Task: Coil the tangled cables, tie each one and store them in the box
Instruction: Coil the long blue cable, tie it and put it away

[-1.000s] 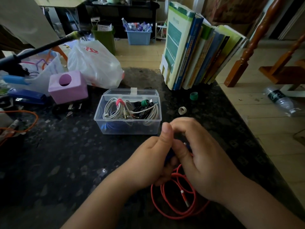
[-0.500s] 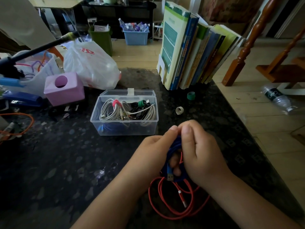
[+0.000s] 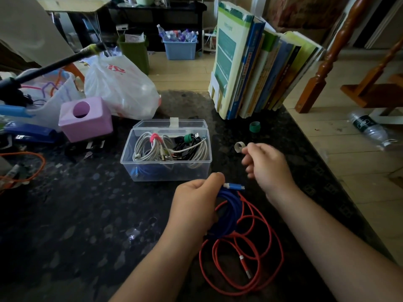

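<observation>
Change: since the earlier frame the right hand has left the blue coil and gone up toward the white ring; the left hand alone now keeps the coil.
Left hand: fingers curled round the blue cable, which is wound into one coil held just above the table; one blue plug sticks out past the thumb.
Right hand: blurred, fingers loosely curled, fingertips at the white ring; whether it has hold of the ring cannot be told.
Red cable: one, lying loose in several loops on the table, partly under the blue coil, untied, one plug end showing inside the loops.
Box: one clear plastic box, lid open and tipped back, beyond the left hand.
In the box: white coils, one with a pink tie; a black coil with a green tie; something blue at the bottom. Exact count of coils cannot be told.
Rings: two on the table, the white one by the right hand and a green ring farther back, near the books.
Books: one upright row at the table's far edge.
Left side: one pink block with a round hole, one white bag, one orange cable at the edge.
</observation>
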Tool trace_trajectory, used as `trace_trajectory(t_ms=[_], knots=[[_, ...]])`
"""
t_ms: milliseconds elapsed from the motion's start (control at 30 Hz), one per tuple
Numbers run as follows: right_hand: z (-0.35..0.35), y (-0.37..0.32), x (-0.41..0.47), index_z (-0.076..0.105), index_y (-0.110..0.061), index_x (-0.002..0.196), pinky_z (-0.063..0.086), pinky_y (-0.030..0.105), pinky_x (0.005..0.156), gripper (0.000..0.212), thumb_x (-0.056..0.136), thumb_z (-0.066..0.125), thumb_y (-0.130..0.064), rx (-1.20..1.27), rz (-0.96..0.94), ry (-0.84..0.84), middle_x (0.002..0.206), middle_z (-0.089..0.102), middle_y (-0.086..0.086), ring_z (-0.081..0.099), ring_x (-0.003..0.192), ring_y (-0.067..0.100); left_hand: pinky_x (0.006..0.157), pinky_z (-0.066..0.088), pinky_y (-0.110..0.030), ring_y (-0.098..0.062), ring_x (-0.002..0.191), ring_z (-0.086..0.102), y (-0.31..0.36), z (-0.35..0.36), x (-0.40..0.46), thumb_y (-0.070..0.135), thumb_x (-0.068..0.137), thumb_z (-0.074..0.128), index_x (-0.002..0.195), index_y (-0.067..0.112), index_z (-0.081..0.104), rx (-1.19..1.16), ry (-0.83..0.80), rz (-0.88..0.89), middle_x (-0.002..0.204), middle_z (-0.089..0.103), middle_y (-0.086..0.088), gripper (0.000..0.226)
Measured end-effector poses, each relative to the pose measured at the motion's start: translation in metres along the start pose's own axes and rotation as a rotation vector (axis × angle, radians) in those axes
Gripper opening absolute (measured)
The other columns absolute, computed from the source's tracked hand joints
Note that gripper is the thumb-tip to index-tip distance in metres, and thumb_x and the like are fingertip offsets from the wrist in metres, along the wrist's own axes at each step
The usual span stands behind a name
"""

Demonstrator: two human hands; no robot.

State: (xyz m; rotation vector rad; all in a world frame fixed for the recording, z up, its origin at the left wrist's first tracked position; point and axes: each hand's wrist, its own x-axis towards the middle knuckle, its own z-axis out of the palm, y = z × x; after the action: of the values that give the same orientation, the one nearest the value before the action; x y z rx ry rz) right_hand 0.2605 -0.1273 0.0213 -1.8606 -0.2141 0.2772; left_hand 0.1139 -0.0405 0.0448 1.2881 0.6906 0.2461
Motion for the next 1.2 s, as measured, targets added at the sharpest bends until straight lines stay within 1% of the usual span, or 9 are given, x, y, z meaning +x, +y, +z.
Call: trace_trajectory(t_ms=[167,267,433,567,700,800,967,1067,1200], knots=[[0.011,0.033,0.088,0.068,-0.021,0.105,0.046,0.031,0.076,0.022,0.096,0.058,-0.038,-0.353,0.149,0.156,0.109,0.068,0.002,0.061,0.091,0.021,0.051,0.034,-0.034,-0.018,0.037,0.033,0.000,-0.004,0.003,0.043,0.067,0.064,0.052,0.018,0.047,0.026,0.027,-0.014,0.046,0.037,-0.005,0.034],[0.019,0.032,0.108,0.069,-0.019,0.107,0.047,0.032,0.076,0.034,0.091,0.063,-0.049,-0.482,0.184,0.149,0.108,0.069,0.003,0.063,0.093,0.024,0.042,0.029,-0.026,-0.016,0.036,0.031,0.000,-0.010,0.007,0.034,0.077,0.064,0.048,0.020,0.045,0.026,0.040,-0.014,0.044,0.037,-0.003,0.038],[0.027,0.027,0.114,0.072,-0.019,0.079,0.051,0.034,0.075,0.020,0.089,0.070,-0.036,-0.576,0.217,0.079,0.094,0.072,0.003,0.065,0.085,0.024,0.040,0.027,-0.024,-0.015,0.038,0.030,-0.004,-0.015,0.013,0.034,0.074,0.063,0.048,0.021,0.044,0.037,0.074,-0.012,0.046,0.037,-0.001,0.034],[0.022,0.017,0.084,0.072,-0.017,0.086,0.049,0.029,0.080,0.022,0.096,0.062,-0.034,-0.518,-0.050,0.092,0.103,0.063,0.000,0.061,0.090,0.017,0.046,0.028,-0.030,-0.019,0.044,0.031,-0.002,-0.020,0.015,0.041,0.071,0.062,0.055,0.018,0.047,0.091,0.129,0.005,0.052,0.037,-0.007,0.031],[0.006,-0.009,0.020,0.070,-0.026,0.078,0.041,0.002,0.073,0.024,0.098,0.057,-0.030,-0.252,-0.341,0.037,0.092,0.065,-0.010,0.062,0.085,-0.001,0.047,0.026,-0.032,-0.019,0.047,0.027,0.000,-0.026,0.015,0.039,0.076,0.061,0.055,0.019,0.044,0.131,0.142,0.031,0.052,0.033,-0.004,0.034],[-0.007,-0.023,-0.028,0.074,-0.025,0.077,0.047,0.009,0.064,0.024,0.096,0.060,-0.030,0.069,-0.274,-0.120,0.084,0.073,-0.010,0.063,0.069,-0.004,0.048,0.026,-0.033,-0.020,0.051,0.029,0.003,-0.028,0.012,0.040,0.077,0.061,0.058,0.017,0.047,0.155,0.140,0.037,0.055,0.036,-0.007,0.033],[-0.015,-0.042,-0.076,0.074,-0.023,0.077,0.039,0.017,0.053,0.024,0.088,0.057,-0.036,0.270,-0.145,-0.313,0.069,0.055,0.009,0.042,0.055,0.011,0.049,0.028,-0.033,-0.019,0.050,0.031,0.004,-0.026,0.010,0.034,0.085,0.062,0.056,0.010,0.046,0.245,0.150,0.110,0.054,0.037,-0.009,0.040],[-0.015,-0.042,-0.093,0.076,-0.024,0.080,0.043,0.016,0.054,0.024,0.091,0.064,-0.043,0.271,-0.111,-0.307,0.059,0.054,0.002,0.046,0.054,0.009,0.043,0.028,-0.028,-0.017,0.044,0.033,0.004,-0.022,0.006,0.041,0.086,0.063,0.063,-0.006,0.045,0.338,0.130,0.199,0.049,0.038,-0.007,0.056],[-0.012,-0.035,-0.101,0.081,-0.027,0.085,0.050,0.014,0.061,0.022,0.080,0.065,-0.041,0.304,-0.087,-0.213,0.070,0.072,-0.004,0.062,0.063,0.003,0.039,0.030,-0.027,-0.012,0.039,0.036,0.003,-0.014,-0.001,0.070,0.082,0.050,0.062,0.000,0.053,0.468,0.085,0.316,0.042,0.042,-0.002,0.073]])
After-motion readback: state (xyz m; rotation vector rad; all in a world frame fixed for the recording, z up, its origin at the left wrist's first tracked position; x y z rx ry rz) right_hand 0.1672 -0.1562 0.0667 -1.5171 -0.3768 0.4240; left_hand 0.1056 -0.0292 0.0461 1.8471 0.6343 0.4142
